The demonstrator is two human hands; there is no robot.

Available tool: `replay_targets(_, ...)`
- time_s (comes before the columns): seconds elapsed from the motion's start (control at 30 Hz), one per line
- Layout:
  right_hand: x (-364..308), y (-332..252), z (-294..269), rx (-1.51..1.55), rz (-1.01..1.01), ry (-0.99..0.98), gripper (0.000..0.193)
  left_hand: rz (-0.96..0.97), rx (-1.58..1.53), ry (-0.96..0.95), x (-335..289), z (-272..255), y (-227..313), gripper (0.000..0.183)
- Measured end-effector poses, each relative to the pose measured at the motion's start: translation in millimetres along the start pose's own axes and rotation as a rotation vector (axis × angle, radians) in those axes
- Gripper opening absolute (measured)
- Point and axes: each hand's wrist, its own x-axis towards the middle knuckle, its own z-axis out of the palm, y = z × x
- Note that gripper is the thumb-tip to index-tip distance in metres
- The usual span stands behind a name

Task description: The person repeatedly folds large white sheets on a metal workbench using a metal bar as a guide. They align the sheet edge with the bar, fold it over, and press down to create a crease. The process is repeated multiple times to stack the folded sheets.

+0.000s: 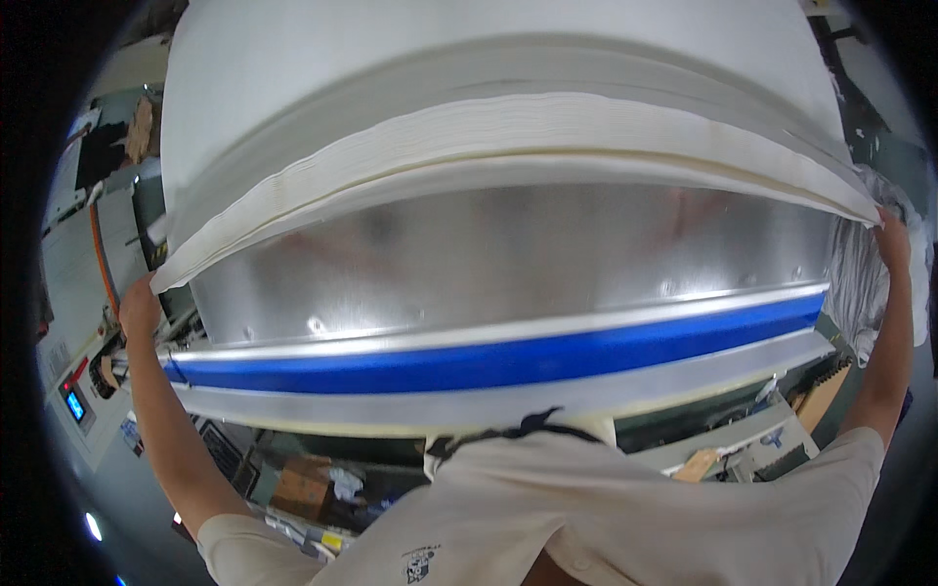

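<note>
A thick stack of thin white fabric-like layers [547, 122] stretches across the view, its near edge bowed toward me and many plies showing. At its left corner my left hand [140, 303] is closed on the edge, arm stretched out. My right hand [889, 239] grips the opposite corner, its fingers partly hidden by the layers. Under the near edge lies a shiny metal plate [508, 244], with small rivets along its front. A white sheet surface [489, 29] continues behind the stack.
A blue strip [508, 366] and pale rail run along the machine's front, close to my body. At the left stands a control panel with a small lit screen [75, 402]. Crumpled pale cloth [860, 283] hangs at the right. A cardboard box [301, 485] sits below.
</note>
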Motion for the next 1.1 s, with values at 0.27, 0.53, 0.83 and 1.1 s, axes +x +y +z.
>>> replay_targets(0.27,-137,-3,65,-0.118,-0.278,-0.295,0.026,0.511,0.24,-0.289,-92,159,-10,0.024)
replay_targets(0.53,-199,-43,102,-0.471,-0.327,-0.596,0.016,0.533,0.403,-0.57,-136,192,44,0.017)
replay_targets(0.83,-233,-22,139,-0.273,-0.281,-0.594,0.016,-0.159,0.131,-0.528,-118,211,33,0.021)
replay_targets(1.1,-220,-137,90,-0.029,-0.207,-0.908,0.052,-0.137,-0.246,-0.166,-110,253,40,0.039)
